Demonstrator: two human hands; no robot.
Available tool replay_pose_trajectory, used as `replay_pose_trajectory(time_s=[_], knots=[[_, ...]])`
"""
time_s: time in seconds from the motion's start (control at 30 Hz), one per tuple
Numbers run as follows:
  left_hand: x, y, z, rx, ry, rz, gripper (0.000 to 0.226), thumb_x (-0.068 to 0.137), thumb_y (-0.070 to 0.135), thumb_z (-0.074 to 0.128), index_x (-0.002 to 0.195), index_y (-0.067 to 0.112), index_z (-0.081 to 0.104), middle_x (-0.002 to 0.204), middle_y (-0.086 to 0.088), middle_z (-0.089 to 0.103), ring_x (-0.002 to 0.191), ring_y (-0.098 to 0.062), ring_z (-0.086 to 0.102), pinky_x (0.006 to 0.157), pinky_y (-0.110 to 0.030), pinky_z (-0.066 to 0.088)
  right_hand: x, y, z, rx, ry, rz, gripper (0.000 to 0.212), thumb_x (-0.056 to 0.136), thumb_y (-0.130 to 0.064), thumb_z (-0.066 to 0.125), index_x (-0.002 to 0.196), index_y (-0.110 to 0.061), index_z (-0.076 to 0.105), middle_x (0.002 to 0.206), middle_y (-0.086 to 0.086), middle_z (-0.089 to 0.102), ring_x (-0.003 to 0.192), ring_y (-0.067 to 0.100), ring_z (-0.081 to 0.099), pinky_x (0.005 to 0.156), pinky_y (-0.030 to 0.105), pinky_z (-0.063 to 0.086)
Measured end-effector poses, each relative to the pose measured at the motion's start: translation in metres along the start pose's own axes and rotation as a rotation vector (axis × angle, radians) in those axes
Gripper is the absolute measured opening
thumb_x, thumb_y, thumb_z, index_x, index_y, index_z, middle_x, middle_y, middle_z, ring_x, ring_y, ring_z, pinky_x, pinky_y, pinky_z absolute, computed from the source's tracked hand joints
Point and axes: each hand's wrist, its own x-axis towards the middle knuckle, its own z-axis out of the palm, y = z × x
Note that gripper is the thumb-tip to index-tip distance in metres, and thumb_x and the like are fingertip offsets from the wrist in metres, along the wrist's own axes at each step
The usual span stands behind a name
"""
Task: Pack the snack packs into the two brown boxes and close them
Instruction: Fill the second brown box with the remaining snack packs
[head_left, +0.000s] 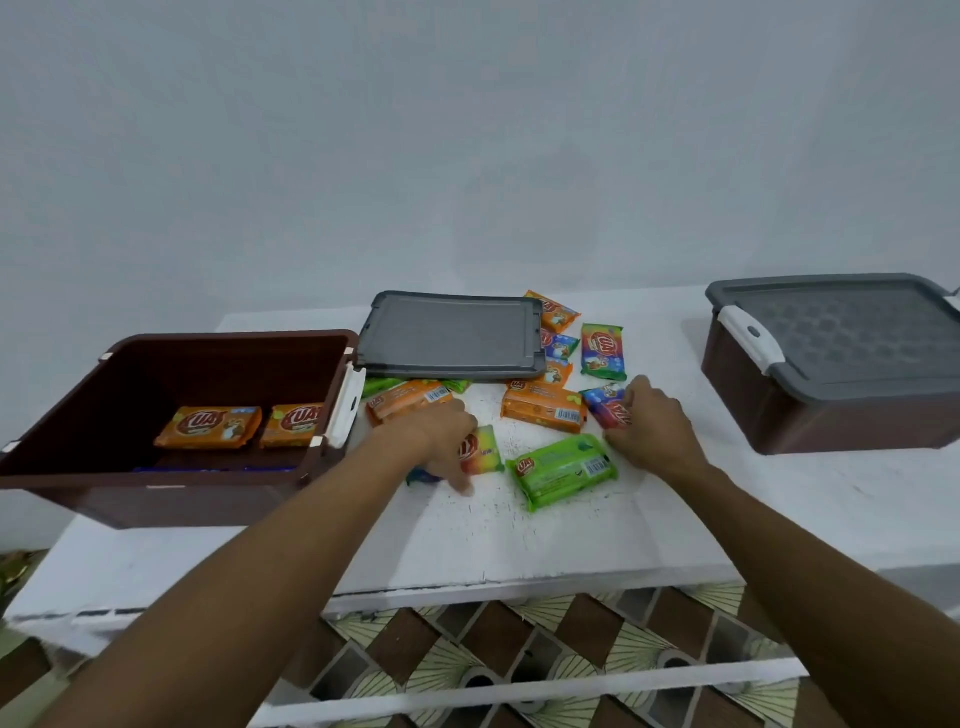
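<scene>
An open brown box (78, 410) stands at the left with two orange snack packs (210, 427) and blue ones inside. Its grey lid (452, 335) lies flat behind the pile. A second brown box (852, 421) at the right is shut under a grey lid. Several loose snack packs lie between them, including a green pack (563, 470) and an orange pack (543, 406). My left hand (441, 441) rests on a yellow-orange pack (483, 451), fingers curled over it. My right hand (654, 423) grips a blue-red pack (608, 405).
The white table (467, 540) ends at a front edge close to me, with patterned floor tiles (519, 639) below. A plain white wall rises behind. The left box overhangs the table's left side.
</scene>
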Motion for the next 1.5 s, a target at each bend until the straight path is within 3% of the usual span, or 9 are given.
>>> replay_pose_trajectory(time_s=[0.17,0.43,0.57,0.73,0.87,1.07,1.2,1.33,1.5], knots=[[-0.002,-0.004,-0.007,-0.025,0.054,0.055,0.077,0.07,0.033,0.081,0.133,0.02,0.039,0.128,-0.001,0.042,0.104,-0.019,0.05,0.08,-0.032,0.048,0.003,-0.011,-0.021,0.329,-0.089,0.191,0.09,0.064,-0.022,0.088,0.135,-0.016,0.032,0.126,0.012,0.043,0.107,0.026,0.055,0.083,0.038,0.055],[-0.018,-0.021,-0.061,-0.274,0.27,0.166,0.062,0.071,0.037,0.08,0.118,0.022,0.043,0.105,0.003,0.055,0.089,-0.016,0.055,0.073,-0.026,0.043,-0.005,-0.052,-0.048,1.07,-0.329,0.165,0.047,0.08,-0.011,0.076,0.123,-0.009,0.057,0.105,0.009,0.073,0.087,0.022,0.072,0.07,0.034,0.058],[-0.039,-0.055,-0.087,-0.422,0.248,0.192,0.028,0.092,0.05,0.055,0.1,0.023,0.052,0.097,0.002,0.062,0.087,-0.019,0.06,0.077,-0.034,0.048,-0.008,-0.096,-0.056,1.112,-0.343,0.093,0.041,0.083,-0.007,0.073,0.121,-0.007,0.058,0.094,0.011,0.074,0.078,0.021,0.072,0.063,0.033,0.058],[-0.078,-0.115,-0.097,-0.591,0.274,0.186,0.01,0.102,0.032,0.045,0.102,0.025,0.053,0.101,0.002,0.063,0.091,-0.013,0.062,0.079,-0.031,0.048,-0.016,-0.16,-0.06,1.116,-0.39,-0.015,0.044,0.08,-0.003,0.074,0.118,-0.024,0.063,0.112,0.016,0.067,0.099,0.03,0.07,0.084,0.049,0.057],[-0.11,-0.166,-0.097,-0.603,0.273,0.182,0.013,0.102,0.023,0.045,0.105,0.02,0.057,0.096,0.003,0.062,0.087,-0.013,0.059,0.075,-0.028,0.045,-0.024,-0.212,-0.064,1.108,-0.397,-0.053,0.025,0.078,-0.003,0.075,0.096,-0.016,0.064,0.106,0.017,0.066,0.093,0.028,0.07,0.062,0.033,0.059],[-0.135,-0.243,-0.076,-0.583,0.158,0.117,0.02,0.101,0.022,0.048,0.114,0.017,0.063,0.102,-0.003,0.069,0.093,-0.019,0.066,0.082,-0.036,0.052,-0.031,-0.284,-0.054,0.837,-0.314,-0.186,0.024,0.08,-0.011,0.075,0.075,-0.015,0.052,0.095,0.014,0.074,0.086,0.026,0.073,0.071,0.037,0.06],[-0.139,-0.273,-0.054,-0.513,0.051,0.118,0.021,0.1,0.019,0.049,0.117,0.016,0.063,0.106,0.0,0.069,0.096,-0.014,0.066,0.077,-0.025,0.054,-0.038,-0.331,-0.041,0.531,-0.354,-0.356,0.017,0.084,-0.014,0.073,0.097,-0.02,0.063,0.097,0.005,0.07,0.09,0.021,0.07,0.065,0.027,0.057],[-0.13,-0.296,-0.025,-0.446,-0.031,0.053,0.006,0.096,0.014,0.055,0.101,0.017,0.055,0.104,-0.009,0.067,0.094,-0.026,0.067,0.075,-0.037,0.055,-0.047,-0.371,-0.02,0.176,-0.473,-0.466,0.036,0.09,-0.017,0.066,0.126,-0.018,0.06,0.112,0.001,0.064,0.094,0.014,0.064,0.073,0.026,0.057],[-0.134,-0.311,-0.008,-0.861,-0.063,-0.012,0.051,0.088,-0.007,0.057,0.124,0.023,0.036,0.11,-0.024,0.06,0.089,-0.041,0.07,0.063,-0.043,0.06,-0.053,-0.393,0.007,-0.135,-0.509,-0.507,0.021,0.089,-0.007,0.057,0.107,-0.012,0.067,0.1,0.0,0.064,0.083,0.009,0.054,0.065,0.019,0.049]])
